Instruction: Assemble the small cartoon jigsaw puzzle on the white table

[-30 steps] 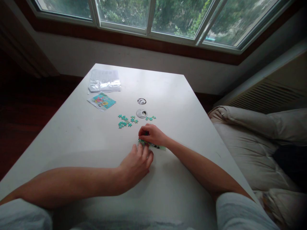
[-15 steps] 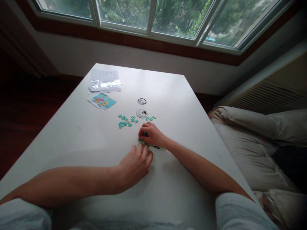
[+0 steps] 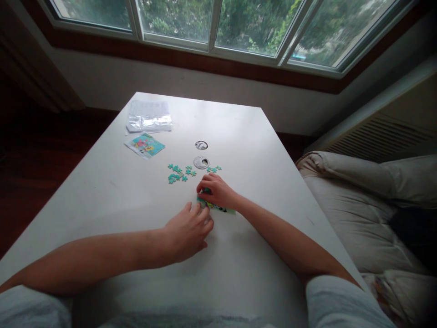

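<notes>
A partly joined jigsaw puzzle lies flat on the white table, mostly covered by my hands. Over its upper left part, my right hand is curled, thumb and fingertips closed at a puzzle piece on the edge; the fingers hide most of that piece. My left hand rests at the puzzle's lower left corner with fingers stretched and apart, its fingertips touching or very close to the edge. Beyond the hands, loose teal puzzle pieces lie scattered, with a few more pieces to the right.
A colourful picture card and a clear plastic bag with papers lie at the far left of the table. Two round metal-edged discs sit in the tabletop. A beige sofa stands at the right, windows ahead.
My left hand has drawn slightly left and up, uncovering more of the puzzle's lower edge. The right hand stays nearly where it was. The loose pieces have not moved.
</notes>
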The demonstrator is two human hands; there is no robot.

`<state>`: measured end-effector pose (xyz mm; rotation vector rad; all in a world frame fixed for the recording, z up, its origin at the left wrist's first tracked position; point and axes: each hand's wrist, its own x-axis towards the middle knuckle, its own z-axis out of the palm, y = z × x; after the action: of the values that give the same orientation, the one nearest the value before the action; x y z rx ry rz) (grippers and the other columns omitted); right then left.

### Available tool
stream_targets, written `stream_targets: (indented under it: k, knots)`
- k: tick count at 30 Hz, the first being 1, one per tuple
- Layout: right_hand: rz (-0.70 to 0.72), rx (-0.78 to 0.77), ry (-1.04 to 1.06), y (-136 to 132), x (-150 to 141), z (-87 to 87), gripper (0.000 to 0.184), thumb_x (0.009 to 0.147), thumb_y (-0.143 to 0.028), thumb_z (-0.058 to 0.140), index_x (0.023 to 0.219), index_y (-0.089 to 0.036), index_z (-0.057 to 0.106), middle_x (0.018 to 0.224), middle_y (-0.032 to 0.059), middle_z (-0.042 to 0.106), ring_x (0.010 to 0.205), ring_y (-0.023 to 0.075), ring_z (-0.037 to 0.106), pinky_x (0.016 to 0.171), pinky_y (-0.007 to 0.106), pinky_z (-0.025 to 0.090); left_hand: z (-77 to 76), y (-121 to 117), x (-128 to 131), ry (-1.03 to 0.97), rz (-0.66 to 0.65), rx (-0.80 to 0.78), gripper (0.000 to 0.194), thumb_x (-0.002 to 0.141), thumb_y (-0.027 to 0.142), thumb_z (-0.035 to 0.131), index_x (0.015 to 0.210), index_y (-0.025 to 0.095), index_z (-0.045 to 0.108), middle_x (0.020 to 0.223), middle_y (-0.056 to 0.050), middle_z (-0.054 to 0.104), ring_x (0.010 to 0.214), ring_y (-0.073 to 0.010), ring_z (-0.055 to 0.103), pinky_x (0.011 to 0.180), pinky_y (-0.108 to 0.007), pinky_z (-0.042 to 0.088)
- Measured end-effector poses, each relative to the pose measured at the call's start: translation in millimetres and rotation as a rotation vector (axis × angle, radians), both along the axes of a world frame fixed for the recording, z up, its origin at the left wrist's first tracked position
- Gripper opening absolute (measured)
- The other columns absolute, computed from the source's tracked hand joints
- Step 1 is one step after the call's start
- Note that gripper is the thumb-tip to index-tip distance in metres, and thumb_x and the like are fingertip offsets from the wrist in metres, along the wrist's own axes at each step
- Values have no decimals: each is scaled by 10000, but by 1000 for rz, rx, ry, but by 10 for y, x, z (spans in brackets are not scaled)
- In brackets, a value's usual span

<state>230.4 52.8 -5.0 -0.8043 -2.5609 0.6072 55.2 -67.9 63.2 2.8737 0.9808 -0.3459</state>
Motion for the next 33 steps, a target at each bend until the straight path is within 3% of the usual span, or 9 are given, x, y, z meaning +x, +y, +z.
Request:
stream_targets:
  k: [4, 8, 14, 18, 24, 28, 33]
  knots:
    - [-40, 38, 13, -29, -15, -26, 121, 865, -264, 758, 952, -200, 704, 989, 63, 623, 960, 217, 516, 912, 350, 404, 25, 19, 6, 4, 20, -25, 473, 919, 503, 662, 1244, 159, 638, 1289, -186, 610, 1143, -357, 577, 920, -476, 488]
    - [-48, -8, 111, 22, 15, -41, 37, 886, -206, 710, 866, -193, 682, 908, 42, 631, 900, 188, 539, 857, 316, 420, 52, 48, -9, 12, 12, -72, 462, 912, 487, 678, 1248, 172, 631, 1322, -181, 593, 1150, -346, 586, 884, -444, 512]
    - [-370, 18, 254, 324, 306, -96, 41, 900, -180, 634, 882, -197, 667, 820, 17, 649, 790, 163, 553, 740, 289, 413, 107, 57, -44, 23, 17, -104, 415, 921, 467, 673, 1218, 180, 631, 1254, -158, 633, 1074, -317, 643, 833, -409, 528]
    - [-474, 60, 210, 511, 515, -164, 62, 888, -180, 626, 868, -197, 682, 811, 22, 658, 789, 169, 556, 725, 291, 407, 134, 94, -72, 32, 37, -122, 396, 929, 466, 664, 1198, 177, 636, 1181, -139, 667, 977, -285, 673, 780, -385, 527]
    - [-405, 32, 180, 543, 557, -176, 89, 895, -192, 614, 894, -199, 703, 803, 22, 658, 764, 162, 559, 707, 283, 411, 81, 105, -82, -32, 8, -36, 455, 910, 480, 687, 1254, 189, 628, 1305, -152, 624, 1155, -318, 611, 885, -415, 514]
    - [-338, 23, 186, 501, 523, -169, 99, 893, -177, 607, 890, -197, 705, 801, 29, 651, 767, 167, 552, 711, 283, 416, 82, 107, -83, -2, 15, -59, 432, 911, 467, 684, 1238, 189, 640, 1274, -142, 649, 1107, -315, 643, 863, -416, 519]
    - [-321, 6, 168, 494, 520, -185, 99, 893, -171, 611, 885, -191, 708, 817, 36, 655, 763, 166, 543, 719, 281, 416, 125, 449, -214, -7, 104, -3, 335, 955, 438, 613, 1178, 194, 667, 1076, -109, 725, 984, -289, 693, 788, -371, 505]
